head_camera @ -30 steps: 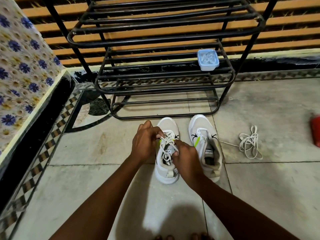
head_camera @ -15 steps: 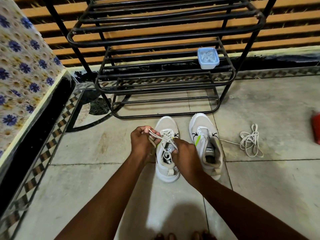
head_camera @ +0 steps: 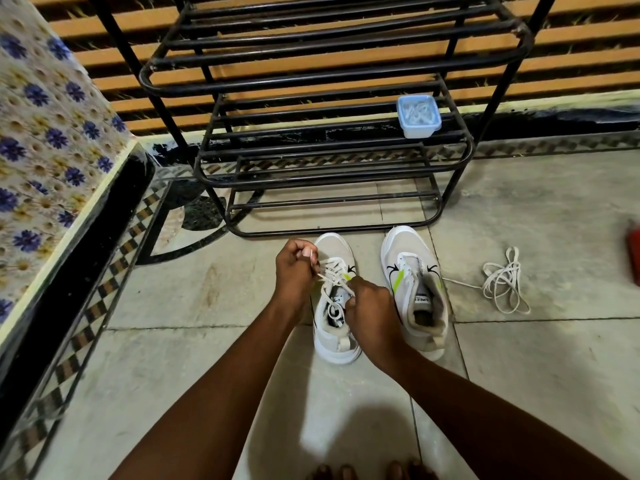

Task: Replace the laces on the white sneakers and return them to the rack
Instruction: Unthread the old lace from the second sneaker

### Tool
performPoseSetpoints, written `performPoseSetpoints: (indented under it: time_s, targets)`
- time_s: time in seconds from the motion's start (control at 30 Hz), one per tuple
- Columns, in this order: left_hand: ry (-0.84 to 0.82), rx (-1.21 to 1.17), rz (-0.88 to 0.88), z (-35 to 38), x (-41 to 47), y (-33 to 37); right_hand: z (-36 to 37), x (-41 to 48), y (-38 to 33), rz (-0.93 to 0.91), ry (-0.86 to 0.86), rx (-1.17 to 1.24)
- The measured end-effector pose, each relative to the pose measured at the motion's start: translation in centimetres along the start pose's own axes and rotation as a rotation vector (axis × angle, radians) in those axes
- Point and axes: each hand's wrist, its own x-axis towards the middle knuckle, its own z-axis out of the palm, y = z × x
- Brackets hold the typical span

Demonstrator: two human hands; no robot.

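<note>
Fingers of the left hand are curled shut on one end of the white lace, holding it out toward the left of the frame. The right hand, fingers also curled, pinches the other run of the lace just over the tongue. The lace lies between the two hands, crossed through the upper eyelets of the near sneaker at centre frame, with some slack looped into the shoe's opening. To do this step well, I judge both ends should be drawn with even tension, the lace kept flat and untwisted, and each crossing seated before the next is pulled. The shoe stands free on the smooth floor, so a one-sided tug could drag it. Just right of it stands the second sneaker, and further right a loose lace lies bundled on the tiles. Above both, the black rack waits, with a small blue container on a middle shelf.
</note>
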Motion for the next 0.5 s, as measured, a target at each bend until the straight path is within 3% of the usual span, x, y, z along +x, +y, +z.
performPoseSetpoints:
  time_s: [0.1, 0.27, 0.5]
  targets:
    - [-0.136, 0.150, 0.128, -0.9, -0.4, -0.5, -0.1, -0.4, 0.0, 0.005, 0.017, 0.018]
    - [-0.408, 0.592, 0.366, -2.3, -0.3, -0.8, -0.4, -0.9, 0.0, 0.031, 0.040, 0.041]
    - [-0.368, 0.715, 0.355, -2.5, -0.8, -1.2, -0.1, -1.1, -0.2, 0.070, 0.044, 0.028]
